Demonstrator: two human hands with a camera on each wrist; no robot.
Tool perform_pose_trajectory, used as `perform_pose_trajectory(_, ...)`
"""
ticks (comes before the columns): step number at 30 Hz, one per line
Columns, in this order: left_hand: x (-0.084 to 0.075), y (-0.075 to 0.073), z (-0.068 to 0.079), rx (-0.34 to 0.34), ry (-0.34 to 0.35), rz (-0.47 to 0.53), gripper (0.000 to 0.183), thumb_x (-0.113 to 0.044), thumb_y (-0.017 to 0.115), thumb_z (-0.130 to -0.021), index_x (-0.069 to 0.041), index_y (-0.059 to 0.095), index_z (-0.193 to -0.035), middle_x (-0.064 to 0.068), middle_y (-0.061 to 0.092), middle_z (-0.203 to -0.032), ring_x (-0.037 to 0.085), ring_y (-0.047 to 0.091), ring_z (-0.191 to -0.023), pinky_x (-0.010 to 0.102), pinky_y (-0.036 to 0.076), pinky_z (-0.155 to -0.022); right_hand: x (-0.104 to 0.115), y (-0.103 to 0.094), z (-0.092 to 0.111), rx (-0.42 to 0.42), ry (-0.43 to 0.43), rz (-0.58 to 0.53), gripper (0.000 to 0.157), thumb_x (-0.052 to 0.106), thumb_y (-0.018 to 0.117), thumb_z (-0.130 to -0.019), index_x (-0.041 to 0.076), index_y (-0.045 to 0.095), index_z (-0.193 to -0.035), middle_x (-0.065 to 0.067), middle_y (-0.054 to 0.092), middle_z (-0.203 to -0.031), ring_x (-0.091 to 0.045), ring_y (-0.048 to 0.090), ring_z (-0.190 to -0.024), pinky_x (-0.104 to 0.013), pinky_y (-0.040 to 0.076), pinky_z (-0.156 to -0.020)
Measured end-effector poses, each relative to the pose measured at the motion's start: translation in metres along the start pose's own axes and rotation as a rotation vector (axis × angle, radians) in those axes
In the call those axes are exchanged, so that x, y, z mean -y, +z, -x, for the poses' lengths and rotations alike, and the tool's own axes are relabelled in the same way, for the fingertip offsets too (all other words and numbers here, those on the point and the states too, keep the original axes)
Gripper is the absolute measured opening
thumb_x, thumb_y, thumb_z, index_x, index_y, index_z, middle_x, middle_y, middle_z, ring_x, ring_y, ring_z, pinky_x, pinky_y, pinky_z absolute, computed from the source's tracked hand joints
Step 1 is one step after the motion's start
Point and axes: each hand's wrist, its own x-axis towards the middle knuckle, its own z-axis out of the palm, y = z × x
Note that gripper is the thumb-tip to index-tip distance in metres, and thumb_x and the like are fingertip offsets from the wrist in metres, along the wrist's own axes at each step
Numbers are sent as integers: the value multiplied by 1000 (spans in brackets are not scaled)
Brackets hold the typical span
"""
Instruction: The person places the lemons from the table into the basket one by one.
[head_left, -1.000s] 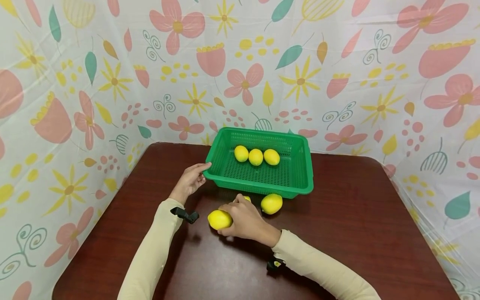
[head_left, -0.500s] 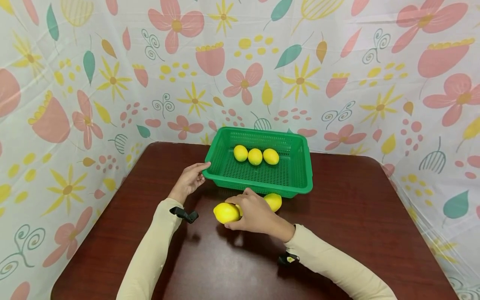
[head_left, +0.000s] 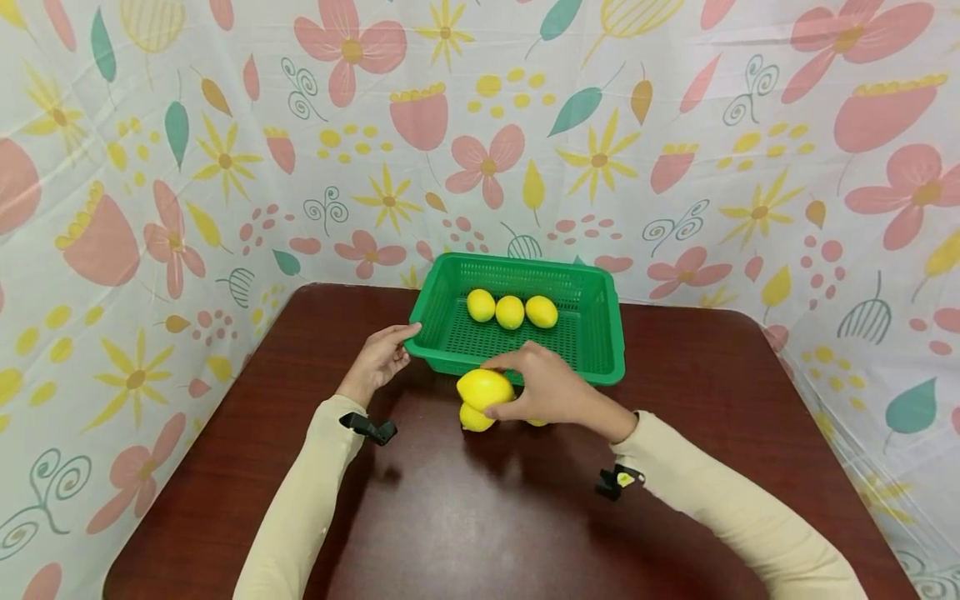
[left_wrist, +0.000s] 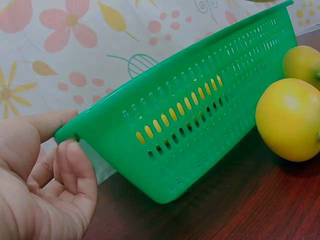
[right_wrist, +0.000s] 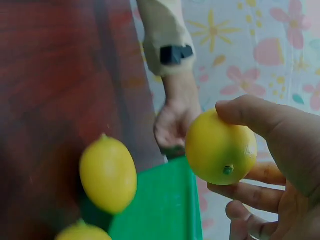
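Note:
My right hand (head_left: 551,385) holds a lemon (head_left: 484,388) between thumb and fingers, raised in front of the basket's near side. In the right wrist view the same lemon (right_wrist: 220,147) shows its stem end. My left hand (head_left: 378,360) pinches the left front corner of the green plastic basket (head_left: 517,367), thumb over the rim and fingers curled below it, as the left wrist view shows at the rim (left_wrist: 75,120). Inside the basket three lemons (head_left: 510,312) lie in a row. Two more lemons sit on the table before it, one (head_left: 476,418) below the held lemon, the other (head_left: 537,422) mostly hidden by my right hand.
The basket stands toward the back of a dark reddish-brown table (head_left: 450,533). Behind and beside the table hangs a white cloth (head_left: 720,167) printed with flowers and leaves. Each wrist carries a small black camera mount (head_left: 369,428).
My right hand has lifted the lemon off the table and carried it up and to the right toward the basket. My left hand stays at the basket's corner.

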Motion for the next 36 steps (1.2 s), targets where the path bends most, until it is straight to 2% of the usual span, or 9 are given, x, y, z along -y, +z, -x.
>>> perform_pose_trajectory(7,0,-1,0,3,5,6,11,-24,74,-98,-16,69,-92,-5,56,-70,6,46,-56,18,45,-55,-26,-39,-9,38,-39,-30,59,47,85,-81,18,71,-129,5,73,-118,-20,56,-85,-35,43,-74)
perform_pose_trajectory(10,0,-2,1,2,1,1,10,-24,74,-97,-16,69,-95,-5,54,-71,7,45,-57,18,45,-56,-41,-52,-13,65,-59,-45,61,49,85,-82,17,70,-132,6,72,-119,-21,59,-90,-36,45,-75)
perform_pose_trajectory(17,-1,-3,1,-8,8,0,11,-24,75,-97,-15,70,-96,-5,54,-73,7,45,-58,19,45,-57,-72,-74,-23,144,-89,-56,63,46,84,-84,19,65,-138,7,67,-113,-16,56,-92,-33,49,-68)
perform_pose_trajectory(21,0,-3,1,-14,5,-1,11,-24,74,-97,-15,69,-98,-5,54,-73,7,44,-57,19,45,-57,-86,-82,-31,183,-91,-54,63,45,83,-85,19,64,-140,2,67,-129,-14,56,-98,-33,52,-71)
perform_pose_trajectory(24,0,-2,2,-15,7,-5,10,-23,74,-97,-15,68,-98,-5,53,-72,7,44,-57,19,45,-57,-97,-86,-38,211,-91,-52,64,45,84,-85,17,64,-140,0,66,-134,-15,57,-101,-32,51,-72)
perform_pose_trajectory(31,0,0,2,-1,17,-4,11,-24,75,-97,-15,69,-98,-5,54,-72,7,44,-57,19,45,-57,-121,-92,-52,274,-99,-67,64,38,87,-83,16,65,-139,-1,68,-129,-22,56,-98,-31,50,-62)
perform_pose_trajectory(33,1,0,1,0,16,-1,11,-24,76,-96,-15,70,-98,-5,54,-72,7,44,-57,19,44,-57,-128,-92,-56,291,-83,-73,64,37,87,-83,17,65,-139,-2,68,-128,-26,56,-98,-31,49,-61)
perform_pose_trajectory(36,2,1,0,-4,11,-5,12,-24,76,-96,-15,70,-98,-4,53,-73,8,43,-57,20,44,-56,-138,-89,-62,315,-41,-85,65,36,88,-82,18,64,-140,-1,67,-128,-31,55,-101,-34,49,-67)
